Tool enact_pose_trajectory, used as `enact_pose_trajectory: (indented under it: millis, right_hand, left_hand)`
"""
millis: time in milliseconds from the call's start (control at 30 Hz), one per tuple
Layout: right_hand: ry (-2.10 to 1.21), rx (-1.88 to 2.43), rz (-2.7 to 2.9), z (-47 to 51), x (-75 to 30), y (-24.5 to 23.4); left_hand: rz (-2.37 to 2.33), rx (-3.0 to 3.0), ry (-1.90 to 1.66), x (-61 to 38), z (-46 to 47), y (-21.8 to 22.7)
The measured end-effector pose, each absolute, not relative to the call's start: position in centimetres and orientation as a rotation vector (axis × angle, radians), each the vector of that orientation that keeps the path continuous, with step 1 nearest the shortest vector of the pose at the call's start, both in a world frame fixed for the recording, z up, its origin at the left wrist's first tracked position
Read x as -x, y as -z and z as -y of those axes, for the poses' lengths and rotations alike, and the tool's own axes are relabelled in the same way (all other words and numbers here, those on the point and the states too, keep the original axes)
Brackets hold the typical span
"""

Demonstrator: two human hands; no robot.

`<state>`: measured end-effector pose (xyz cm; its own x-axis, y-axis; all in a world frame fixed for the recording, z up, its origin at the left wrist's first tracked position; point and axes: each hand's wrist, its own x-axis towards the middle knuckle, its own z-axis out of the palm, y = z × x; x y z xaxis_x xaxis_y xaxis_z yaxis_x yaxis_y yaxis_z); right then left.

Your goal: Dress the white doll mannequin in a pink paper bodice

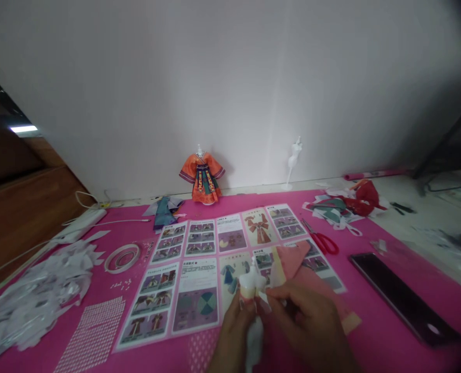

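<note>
A small white doll mannequin (251, 282) stands upright low in the middle, with a yellowish band round its chest. My left hand (232, 331) is closed round its body from the left. At the mannequin's right side, my right hand (312, 321) pinches a small white piece (263, 297), whose kind is unclear. Behind and partly under the right hand lies peach fabric (294, 259) with a pale yellow edge. Beneath both hands is a printed instruction sheet (195, 269) with pictures of garments.
A mannequin in an orange robe (202, 176) and a bare one (293, 158) stand by the wall. Red-handled scissors (326, 242), a phone (403, 298) and fabric scraps (347, 204) lie right. Leftward are a tape roll (122, 258), adhesive dot sheets (92, 334) and crumpled plastic (40, 295).
</note>
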<state>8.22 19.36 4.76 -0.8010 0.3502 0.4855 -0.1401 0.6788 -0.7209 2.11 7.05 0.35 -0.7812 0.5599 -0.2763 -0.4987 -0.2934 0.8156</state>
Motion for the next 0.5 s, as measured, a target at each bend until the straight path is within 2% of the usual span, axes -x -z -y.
enact_pose_trajectory:
  millis: [500]
  right_hand:
    - [-1.103, 0.146, 2.322, -19.0, -7.6, -3.4]
  left_hand:
    - [-1.260, -0.041, -2.121, -2.0, -7.0, 0.1]
